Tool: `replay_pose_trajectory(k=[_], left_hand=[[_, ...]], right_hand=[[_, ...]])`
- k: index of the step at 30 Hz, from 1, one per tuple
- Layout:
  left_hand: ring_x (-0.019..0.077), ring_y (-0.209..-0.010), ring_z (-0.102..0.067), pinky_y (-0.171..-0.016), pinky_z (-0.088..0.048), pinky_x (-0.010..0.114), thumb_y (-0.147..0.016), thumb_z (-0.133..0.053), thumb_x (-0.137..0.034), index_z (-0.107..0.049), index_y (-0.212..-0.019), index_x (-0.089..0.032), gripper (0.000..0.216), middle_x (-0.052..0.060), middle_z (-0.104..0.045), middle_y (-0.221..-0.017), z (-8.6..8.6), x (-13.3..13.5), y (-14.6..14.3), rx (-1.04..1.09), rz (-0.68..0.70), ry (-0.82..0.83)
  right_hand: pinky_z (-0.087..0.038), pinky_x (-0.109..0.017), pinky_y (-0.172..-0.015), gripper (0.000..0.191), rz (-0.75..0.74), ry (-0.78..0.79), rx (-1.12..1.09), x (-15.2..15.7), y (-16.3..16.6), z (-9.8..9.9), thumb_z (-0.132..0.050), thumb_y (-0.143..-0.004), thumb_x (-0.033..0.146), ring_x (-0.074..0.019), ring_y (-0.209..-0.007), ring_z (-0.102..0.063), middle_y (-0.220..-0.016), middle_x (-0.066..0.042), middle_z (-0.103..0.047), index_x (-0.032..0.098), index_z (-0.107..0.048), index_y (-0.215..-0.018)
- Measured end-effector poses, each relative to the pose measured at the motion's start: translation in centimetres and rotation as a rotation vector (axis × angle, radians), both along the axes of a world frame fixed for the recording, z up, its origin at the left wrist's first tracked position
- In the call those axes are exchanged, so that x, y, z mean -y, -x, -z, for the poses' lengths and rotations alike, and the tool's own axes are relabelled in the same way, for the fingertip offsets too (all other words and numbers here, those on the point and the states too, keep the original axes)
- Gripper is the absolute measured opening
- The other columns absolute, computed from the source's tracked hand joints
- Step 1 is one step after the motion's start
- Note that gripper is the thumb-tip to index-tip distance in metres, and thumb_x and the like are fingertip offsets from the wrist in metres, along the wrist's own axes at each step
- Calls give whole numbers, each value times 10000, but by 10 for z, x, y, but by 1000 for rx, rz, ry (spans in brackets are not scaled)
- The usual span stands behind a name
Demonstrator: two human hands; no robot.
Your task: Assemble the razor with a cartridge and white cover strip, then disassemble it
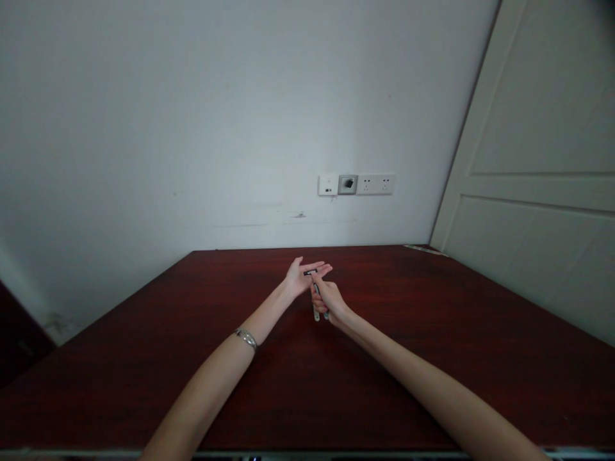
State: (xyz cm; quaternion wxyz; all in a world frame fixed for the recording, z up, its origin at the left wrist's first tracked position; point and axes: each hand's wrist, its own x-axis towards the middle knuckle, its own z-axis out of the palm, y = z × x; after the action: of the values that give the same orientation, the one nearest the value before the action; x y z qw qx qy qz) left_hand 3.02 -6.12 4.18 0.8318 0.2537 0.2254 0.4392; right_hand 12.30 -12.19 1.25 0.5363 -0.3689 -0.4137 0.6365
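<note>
My right hand (pixel 330 301) is closed around the handle of a small razor-like tool (pixel 314 291), whose dark head sits at the top and whose pale handle end sticks out below my fist. My left hand (pixel 303 275) is open, palm up and fingers stretched out, with the tool's head resting against its fingers. Both hands hover over the middle of a dark red wooden table (pixel 432 333). A silver bracelet (pixel 246 337) circles my left wrist.
A white wall rises behind the table, with a row of sockets and a switch (pixel 356 184) above the far edge. A pale door (pixel 538 179) stands at the right. A dark piece of furniture (pixel 16 339) shows at the far left.
</note>
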Motion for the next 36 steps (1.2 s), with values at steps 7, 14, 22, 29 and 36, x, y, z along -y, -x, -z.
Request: replay_pose_trajectory(k=[7,14,22,29,36], left_hand=[[296,-1014,-594,-804,-518,329,-896,-205,-387,-348,-1248,134,645,330,-505,-1168,-1,3,-2,-26,-27,-12],[281,-937,-625,-744,-527,321,-891,-223,-398,-452,-1174,91,609,293,-602,-1010,12,-14,5,-66,-60,-9],[229,-708,-658,-658,-532,316,-878,-319,-335,-570,-978,9,437,199,-647,-744,40,-42,46,-334,-225,-22],[170,-586,-635,-604,-507,264,-889,-330,-316,-600,-745,-72,391,136,-655,-643,46,-42,55,-501,-349,-226],[164,-586,-646,-582,-481,241,-900,-274,-334,-591,-684,-81,460,143,-663,-647,52,-47,59,-617,-384,-268]], right_hand=[[-109,-128,-277,444,7,-5,-3,1,-1,0,-606,-676,555,5,-294,-180,-375,109,-274,172,-414,-565],[-105,-125,-286,476,12,-28,-50,-4,-5,0,-601,-659,601,5,-297,-180,-376,112,-271,168,-421,-581],[-107,-129,-288,468,33,-43,-94,-11,-16,-5,-596,-672,595,2,-287,-198,-372,107,-289,162,-439,-588],[-112,-133,-290,464,37,-46,-75,-16,-23,-2,-602,-671,588,-1,-284,-210,-366,104,-298,160,-447,-581],[-112,-134,-293,469,33,-68,-64,-18,-25,1,-601,-666,600,-2,-283,-215,-370,105,-300,159,-457,-590]])
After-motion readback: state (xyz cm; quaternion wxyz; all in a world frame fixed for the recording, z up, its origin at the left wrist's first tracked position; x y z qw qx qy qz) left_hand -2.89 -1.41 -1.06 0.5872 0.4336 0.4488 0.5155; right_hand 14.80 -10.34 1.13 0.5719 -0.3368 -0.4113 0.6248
